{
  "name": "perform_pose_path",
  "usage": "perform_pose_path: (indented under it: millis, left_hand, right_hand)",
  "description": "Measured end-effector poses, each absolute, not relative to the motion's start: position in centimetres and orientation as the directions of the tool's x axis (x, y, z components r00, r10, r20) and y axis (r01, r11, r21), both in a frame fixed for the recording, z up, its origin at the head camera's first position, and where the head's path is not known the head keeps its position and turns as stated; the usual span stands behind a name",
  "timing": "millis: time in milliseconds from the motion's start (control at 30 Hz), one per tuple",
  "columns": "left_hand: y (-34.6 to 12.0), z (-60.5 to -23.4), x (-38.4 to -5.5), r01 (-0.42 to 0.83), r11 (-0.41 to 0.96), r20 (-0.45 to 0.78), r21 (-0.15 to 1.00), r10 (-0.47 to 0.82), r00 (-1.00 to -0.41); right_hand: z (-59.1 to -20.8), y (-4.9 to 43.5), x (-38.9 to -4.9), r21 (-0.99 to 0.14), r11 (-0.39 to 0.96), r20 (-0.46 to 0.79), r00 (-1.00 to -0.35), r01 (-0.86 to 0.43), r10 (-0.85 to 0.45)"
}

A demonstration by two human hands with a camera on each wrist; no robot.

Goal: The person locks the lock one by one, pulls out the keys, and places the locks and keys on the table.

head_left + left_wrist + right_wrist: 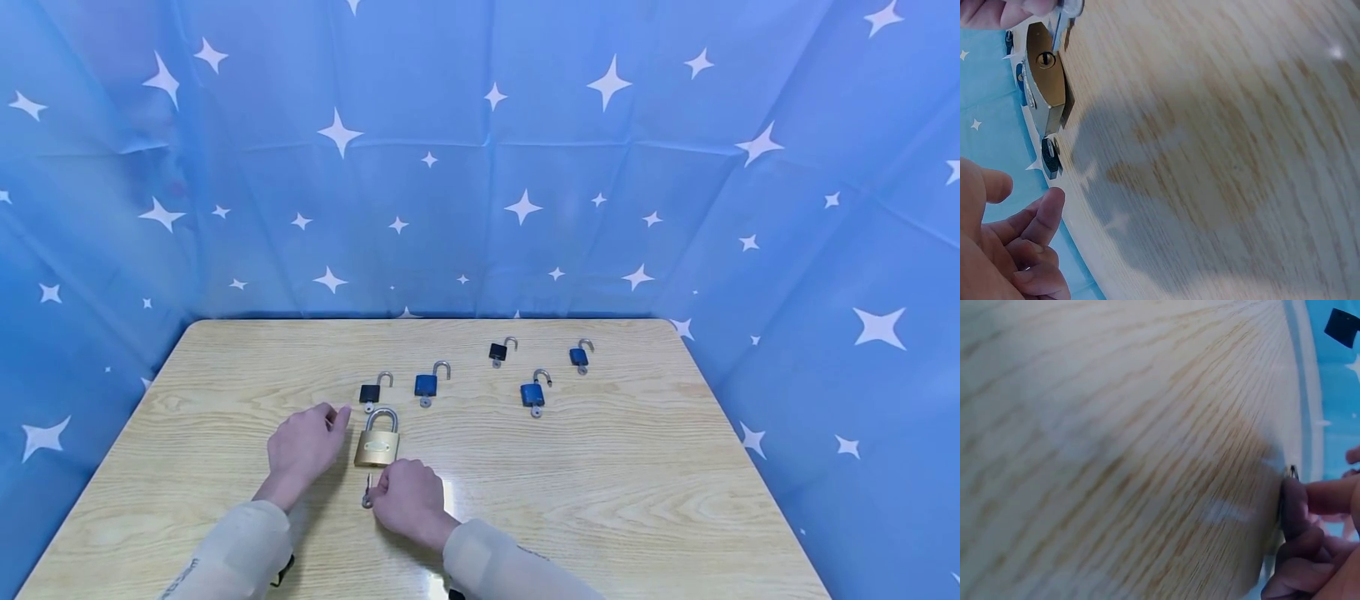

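A large brass padlock (377, 447) lies on the table with its steel shackle pointing to the back. Its keyhole side (1045, 59) faces the front in the left wrist view. Just in front of it, my right hand (411, 500) pinches a silver key (367, 492) between thumb and fingers. The key's blade (1058, 28) points toward the padlock and overlaps its edge in the left wrist view. My left hand (306, 442) hovers to the left of the padlock, fingers loosely bent and holding nothing. Behind the brass padlock sits a small black padlock (370, 393) with its shackle raised and a key in it.
Further back and right lie a blue padlock (426, 385), another black padlock (498, 352) and two more blue padlocks, one nearer (532, 395) and one farther (578, 357). Their shackles are raised, with keys at their bases. A blue star-patterned curtain (450, 208) surrounds the wooden table (637, 500).
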State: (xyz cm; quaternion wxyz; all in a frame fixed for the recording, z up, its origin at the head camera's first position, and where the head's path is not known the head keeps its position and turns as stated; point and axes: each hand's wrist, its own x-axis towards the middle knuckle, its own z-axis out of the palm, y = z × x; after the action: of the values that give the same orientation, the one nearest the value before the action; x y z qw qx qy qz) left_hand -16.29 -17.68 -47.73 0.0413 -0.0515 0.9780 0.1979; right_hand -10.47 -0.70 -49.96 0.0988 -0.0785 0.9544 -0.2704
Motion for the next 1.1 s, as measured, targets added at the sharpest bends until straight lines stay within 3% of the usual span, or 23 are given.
perform_pose_path:
  millis: [600,1100]
  left_hand:
    - [-17.4,-47.8,-16.3,-0.106,0.913,-0.104,0.395,-0.071,-0.992]
    - [-16.2,-47.5,-18.8,-0.097,0.914,-0.097,0.393,-0.064,-0.993]
  right_hand:
    - [-49.8,0.3,-10.4,-0.534,0.836,-0.12,-0.966,-0.131,-0.228]
    - [-48.4,7.9,-13.0,-0.645,0.761,-0.11,-0.977,-0.069,-0.182]
